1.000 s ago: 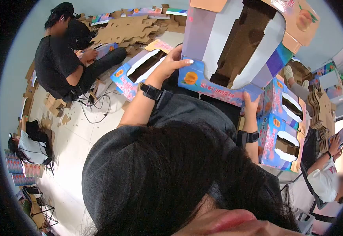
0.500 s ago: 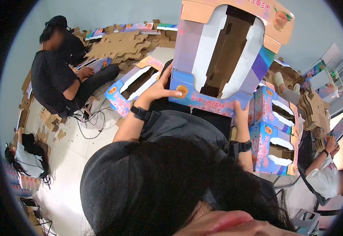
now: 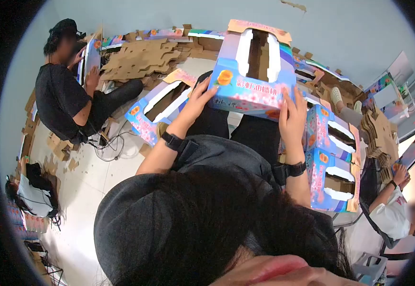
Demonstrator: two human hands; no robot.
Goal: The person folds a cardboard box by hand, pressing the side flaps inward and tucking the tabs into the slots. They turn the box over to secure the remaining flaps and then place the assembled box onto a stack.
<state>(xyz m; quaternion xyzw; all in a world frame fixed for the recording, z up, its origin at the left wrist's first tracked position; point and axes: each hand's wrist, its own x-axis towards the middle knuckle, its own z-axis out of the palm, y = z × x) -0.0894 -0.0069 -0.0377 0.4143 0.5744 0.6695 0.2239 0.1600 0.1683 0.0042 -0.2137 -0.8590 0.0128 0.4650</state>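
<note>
A folded cardboard fruit box (image 3: 260, 90), printed blue, pink and purple with a peach picture, is above my lap. Its top has a long cut-out with white flaps, and the brown inside shows. Along the box's left front corner, my left hand (image 3: 199, 99) is closed on it, fingers against the side. My right hand (image 3: 293, 117) presses its fingers on the right end of the front panel, thumb side toward the middle. A similar box (image 3: 145, 107) lies tilted on the left, beside my left forearm. Two more boxes (image 3: 333, 178) are stacked at my right.
Flat brown cardboard sheets (image 3: 138, 59) cover the floor ahead. At the left a seated person (image 3: 64, 90) holds a printed box panel (image 3: 92, 55), with black cables (image 3: 114, 150) nearby. Another person (image 3: 390, 214) works at the right, near stacked cardboard (image 3: 381, 136).
The box has come lower and tipped so its front panel faces me. My right hand has shifted up onto that panel. The person at the left has raised their panel upright.
</note>
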